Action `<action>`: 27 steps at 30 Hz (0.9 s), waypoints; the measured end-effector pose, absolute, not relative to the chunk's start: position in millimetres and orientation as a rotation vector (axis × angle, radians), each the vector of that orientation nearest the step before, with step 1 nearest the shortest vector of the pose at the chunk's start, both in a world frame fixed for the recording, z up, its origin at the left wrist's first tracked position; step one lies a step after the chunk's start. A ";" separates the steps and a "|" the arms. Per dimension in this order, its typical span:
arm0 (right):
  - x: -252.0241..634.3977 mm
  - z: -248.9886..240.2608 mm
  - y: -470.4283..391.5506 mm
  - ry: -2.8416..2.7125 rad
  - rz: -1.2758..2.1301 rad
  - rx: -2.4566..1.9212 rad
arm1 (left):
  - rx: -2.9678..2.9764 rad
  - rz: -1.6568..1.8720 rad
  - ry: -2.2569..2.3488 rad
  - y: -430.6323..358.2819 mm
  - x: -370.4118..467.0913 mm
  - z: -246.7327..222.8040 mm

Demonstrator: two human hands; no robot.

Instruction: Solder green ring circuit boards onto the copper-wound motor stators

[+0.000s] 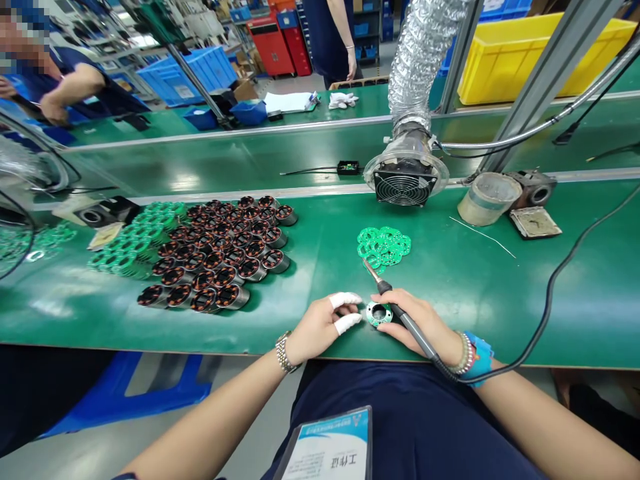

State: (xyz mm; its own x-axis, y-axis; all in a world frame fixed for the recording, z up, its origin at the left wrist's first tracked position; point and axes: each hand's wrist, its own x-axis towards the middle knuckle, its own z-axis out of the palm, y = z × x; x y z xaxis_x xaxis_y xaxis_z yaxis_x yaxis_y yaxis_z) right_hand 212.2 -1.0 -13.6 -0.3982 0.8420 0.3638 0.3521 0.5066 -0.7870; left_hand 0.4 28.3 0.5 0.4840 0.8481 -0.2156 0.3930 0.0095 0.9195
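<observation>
My right hand [425, 320] holds a soldering iron [413, 333], its tip pointing away to the upper left. Thumb and forefinger of that hand also reach the edges of a round part topped by a green ring-shaped circuit board [379, 313]. Just left of this part is my left hand [323, 327], with white finger covers on thumb and forefinger. Those fingertips are apart and nothing shows between them. Beyond the iron's tip lies a loose pile of green ring boards [385, 245].
Several motor stators [230, 293] with copper windings stand in rows at left, beside stacked green boards [135, 240]. A fan with a duct [405, 187] hangs ahead. A tub [487, 200], an iron stand [537, 190] and a solder wire [483, 237] sit right. Co-workers are beyond.
</observation>
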 end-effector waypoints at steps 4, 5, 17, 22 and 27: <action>212.1 -11.9 -0.9 -1.972 0.793 -0.979 | 1.998 0.638 1.005 35.2 -9.5 -4.9; 212.1 -11.7 -1.0 -1.971 0.786 -0.982 | 2.024 0.639 0.984 36.4 -10.0 -6.2; 212.1 -13.2 -0.7 -1.984 0.768 -0.981 | 1.547 0.568 1.151 25.1 20.8 2.0; 212.0 -14.4 -0.2 -1.988 0.745 -0.968 | 0.950 0.426 0.970 25.7 11.5 2.6; 211.7 -14.0 -0.4 -1.984 0.752 -0.960 | 1.060 0.448 0.976 32.5 1.1 -6.8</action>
State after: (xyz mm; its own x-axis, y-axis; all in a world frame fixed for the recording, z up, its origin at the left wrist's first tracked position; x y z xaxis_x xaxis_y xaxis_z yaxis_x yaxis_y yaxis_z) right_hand 211.7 -0.4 -14.0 -0.4005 0.8270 0.3944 0.3576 0.5374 -0.7637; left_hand 1.1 32.5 -6.8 0.5244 0.7229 -0.4499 0.1297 0.4544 0.8813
